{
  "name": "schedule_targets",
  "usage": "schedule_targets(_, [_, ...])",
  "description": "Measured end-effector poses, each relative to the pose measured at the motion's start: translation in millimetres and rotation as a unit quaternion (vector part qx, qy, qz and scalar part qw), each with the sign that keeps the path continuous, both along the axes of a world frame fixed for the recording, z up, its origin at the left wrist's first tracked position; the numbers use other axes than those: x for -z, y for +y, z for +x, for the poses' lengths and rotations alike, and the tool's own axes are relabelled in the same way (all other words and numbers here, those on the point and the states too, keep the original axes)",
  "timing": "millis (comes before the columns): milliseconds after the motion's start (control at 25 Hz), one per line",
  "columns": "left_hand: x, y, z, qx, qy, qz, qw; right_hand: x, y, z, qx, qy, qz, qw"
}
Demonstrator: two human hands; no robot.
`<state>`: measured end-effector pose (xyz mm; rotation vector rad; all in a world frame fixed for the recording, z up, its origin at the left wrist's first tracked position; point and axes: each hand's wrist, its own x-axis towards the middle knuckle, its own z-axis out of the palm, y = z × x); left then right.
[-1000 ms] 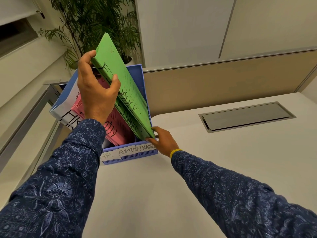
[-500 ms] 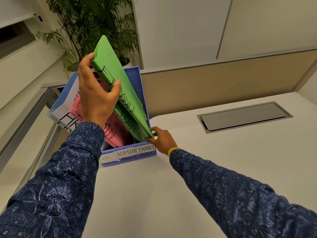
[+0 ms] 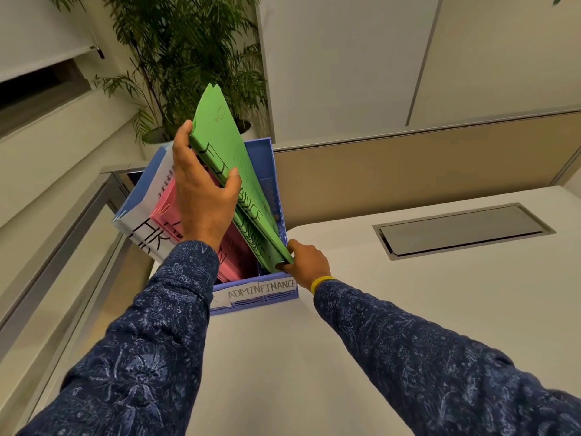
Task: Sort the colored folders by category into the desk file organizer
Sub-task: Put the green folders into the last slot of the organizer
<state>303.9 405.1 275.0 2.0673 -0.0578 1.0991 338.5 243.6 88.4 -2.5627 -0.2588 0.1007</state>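
Folders [image 3: 226, 158], green card, marked FINANCE.
Location: right-hand slot of the blue organizer [image 3: 251, 305], above the FINANCE label; lower end inside, top tilted out toward the far left.
Handling, judged: light and thin, and they bend easily across the flat. Smooth faces are likely slippery, and the leaves may fan apart unless squeezed together.
Best hold: on the edges, one high, one low.
Hands: apart. Left hand [image 3: 201, 199] clamps the upper edge, thumb on the face. Right hand [image 3: 306, 262] pinches the near bottom corner at the organizer's rim.
Neighbours: pink folders [image 3: 165, 209] in the middle slot, white HR folder [image 3: 146, 229] at left.
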Motion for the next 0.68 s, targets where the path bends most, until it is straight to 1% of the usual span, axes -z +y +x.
schedule_targets(160, [1.4, -0.3, 1.8, -0.003, -0.002, 0.011, 1.000, 7.7, -4.4, 0.2, -0.019, -0.023, 0.024, 0.999])
schedule_targets(360, [4.4, 2.9, 2.7, -0.002, -0.002, 0.017, 1.000, 32.8, -14.9, -5.3, -0.050, -0.061, 0.023, 0.997])
schedule_targets(600, [5.7, 6.3, 5.8, -0.002, 0.002, 0.024, 1.000, 32.4, -14.0, -7.0, -0.018, -0.038, 0.042, 0.998])
schedule_targets(680, [5.6, 6.0, 7.2, -0.006, 0.002, 0.025, 1.000, 26.6, -11.5, -5.4, -0.015, -0.023, 0.033, 0.999])
